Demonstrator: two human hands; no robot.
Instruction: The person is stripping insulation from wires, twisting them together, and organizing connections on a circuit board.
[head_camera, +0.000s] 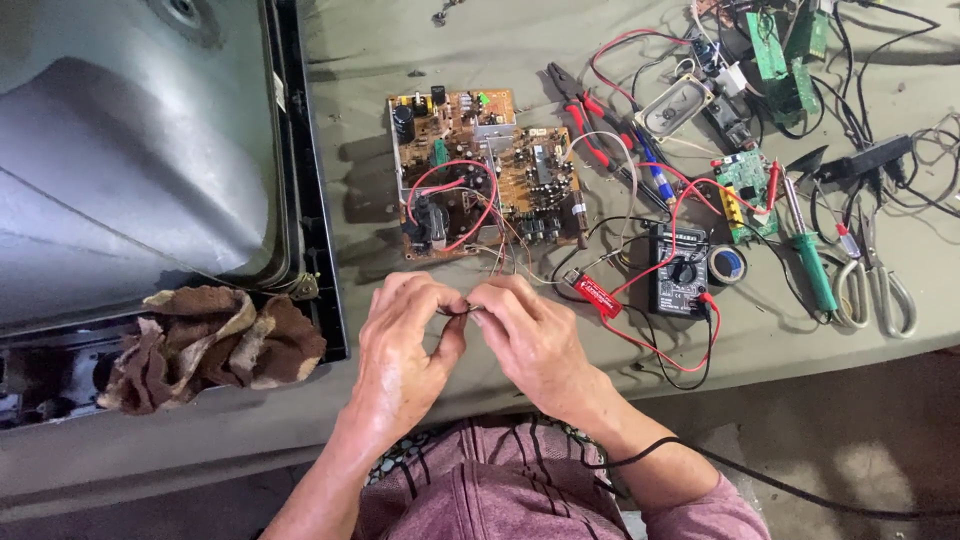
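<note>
Left hand (400, 335) and right hand (530, 335) both pinch a thin wire (462, 312) between fingertips, just below the board (485, 170); risk: a tug could rip its solder joint; probe leads (660, 355) nearby may snag.

thin dark wire (460, 312), short, pinched between both hands' fingertips, just below brown circuit board (485, 172)
</note>
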